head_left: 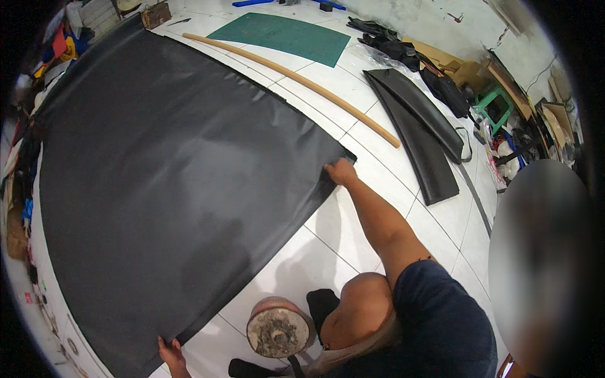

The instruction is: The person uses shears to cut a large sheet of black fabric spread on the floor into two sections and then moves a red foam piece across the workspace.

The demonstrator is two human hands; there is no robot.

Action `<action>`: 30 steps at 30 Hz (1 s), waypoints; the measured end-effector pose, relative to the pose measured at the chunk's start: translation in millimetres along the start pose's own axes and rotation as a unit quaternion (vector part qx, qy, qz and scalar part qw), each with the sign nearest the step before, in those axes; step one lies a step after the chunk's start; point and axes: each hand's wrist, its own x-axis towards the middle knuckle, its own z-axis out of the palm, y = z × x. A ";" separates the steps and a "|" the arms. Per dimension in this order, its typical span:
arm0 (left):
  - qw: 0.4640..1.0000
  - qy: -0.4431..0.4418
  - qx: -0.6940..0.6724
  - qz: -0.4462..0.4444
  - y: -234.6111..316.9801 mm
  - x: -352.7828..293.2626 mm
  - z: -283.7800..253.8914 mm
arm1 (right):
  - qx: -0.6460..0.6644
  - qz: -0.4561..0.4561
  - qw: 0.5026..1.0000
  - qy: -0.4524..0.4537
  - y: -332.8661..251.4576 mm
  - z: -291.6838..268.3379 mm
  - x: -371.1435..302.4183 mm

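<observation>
A large black leatherette-like sheet (pixel 189 157) lies spread over the floor, filling the left and middle of the view. My right hand (pixel 341 171) is closed on its near right corner, fingers bent over the edge. At the lower left, my left hand (pixel 172 356) rests on the near edge of the same sheet, thumb and forefinger apart; its other fingers are hard to make out. The sheet looks mostly flat, with soft ripples towards the right corner.
A long tan tube (pixel 296 79) lies along the sheet's far edge, before a green cutting mat (pixel 283 36). Folded black material (pixel 413 126) lies to the right. A round-topped object (pixel 278 331) stands by my knee. Clutter and a green stool (pixel 496 107) line the wall.
</observation>
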 end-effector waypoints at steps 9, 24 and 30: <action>0.993 0.055 0.065 -0.076 29.0 -16.6 26.6 | 0.018 0.106 0.984 0.140 6.5 7.2 51.8; 0.994 0.043 0.088 -0.050 18.2 -25.4 1.6 | 0.019 0.023 0.993 0.113 20.0 -21.3 51.8; 0.991 -0.063 0.003 -0.117 20.0 -26.5 -13.8 | 0.024 0.008 0.996 0.088 48.1 -17.2 63.5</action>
